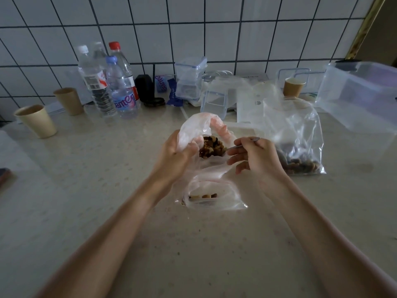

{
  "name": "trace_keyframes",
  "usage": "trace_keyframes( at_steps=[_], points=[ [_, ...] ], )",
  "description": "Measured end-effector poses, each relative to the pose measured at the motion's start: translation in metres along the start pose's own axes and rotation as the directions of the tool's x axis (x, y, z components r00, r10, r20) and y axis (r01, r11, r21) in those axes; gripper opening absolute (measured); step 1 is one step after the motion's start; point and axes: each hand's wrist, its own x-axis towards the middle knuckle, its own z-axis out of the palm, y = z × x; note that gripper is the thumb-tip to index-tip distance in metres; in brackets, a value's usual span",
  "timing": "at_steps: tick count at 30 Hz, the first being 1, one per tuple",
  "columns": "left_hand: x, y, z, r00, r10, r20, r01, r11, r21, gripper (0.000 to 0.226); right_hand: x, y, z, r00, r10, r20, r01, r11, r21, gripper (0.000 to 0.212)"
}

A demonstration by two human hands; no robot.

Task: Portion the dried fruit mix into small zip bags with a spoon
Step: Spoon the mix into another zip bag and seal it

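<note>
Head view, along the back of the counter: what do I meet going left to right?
Two paper cups → water bottles → black object → clear lidded container → third paper cup → large clear bin.

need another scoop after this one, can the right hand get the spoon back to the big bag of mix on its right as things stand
Probably yes. The right hand, gripping the spoon, has only bare counter between it and the big bag beside it. Whether the bag's mouth is open is unclear.
</note>
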Motion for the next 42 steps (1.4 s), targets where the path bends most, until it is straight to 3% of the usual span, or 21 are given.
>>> trace_keyframes(
  at_steps=[5,13,19,25,30,33,36,38,42],
  points=[
    [0.002,-0.003,0.0,1.0,-0.009,-0.021,0.008,0.999,-0.046,0.041,-0.004,0.001,0.004,0.997,0.067,0.03,-0.069,0.992,0.102,0.024],
    [0.009,-0.004,-0.008,0.978,-0.068,-0.197,0.046,0.993,-0.111,0.033,-0.002,-0.004,-0.006,0.993,0.114,-0.02,-0.106,0.965,0.24,0.027],
    [0.008,0.008,-0.024,0.971,-0.071,-0.229,0.071,0.997,-0.007,0.055,-0.002,-0.009,-0.009,1.0,0.009,0.028,-0.017,0.955,0.298,0.027],
    [-0.01,0.017,-0.04,0.972,0.103,-0.212,-0.048,0.967,0.25,0.063,-0.006,-0.019,-0.014,0.991,-0.101,0.085,0.072,0.953,0.294,0.029],
    [-0.04,0.019,-0.042,0.889,0.417,-0.19,-0.251,0.79,0.56,0.022,-0.008,-0.026,-0.022,0.98,-0.154,0.126,0.109,0.945,0.309,0.031],
    [-0.061,0.019,-0.035,0.946,0.313,-0.081,-0.212,0.791,0.574,0.007,-0.009,-0.031,-0.03,0.973,-0.163,0.163,0.106,0.945,0.311,0.032],
    [-0.076,0.015,-0.024,0.987,0.157,0.008,-0.133,0.802,0.583,0.024,-0.01,-0.035,-0.037,0.957,-0.162,0.24,0.095,0.959,0.267,0.033],
    [-0.08,0.013,-0.016,0.996,0.084,0.034,-0.087,0.785,0.613,0.028,-0.011,-0.036,-0.041,0.939,-0.157,0.306,0.098,0.975,0.2,0.033],
    [-0.08,0.011,-0.012,0.999,0.025,0.037,-0.043,0.748,0.662,0.016,-0.016,-0.037,-0.045,0.883,-0.122,0.454,0.148,0.989,-0.021,0.034]
  ],
)
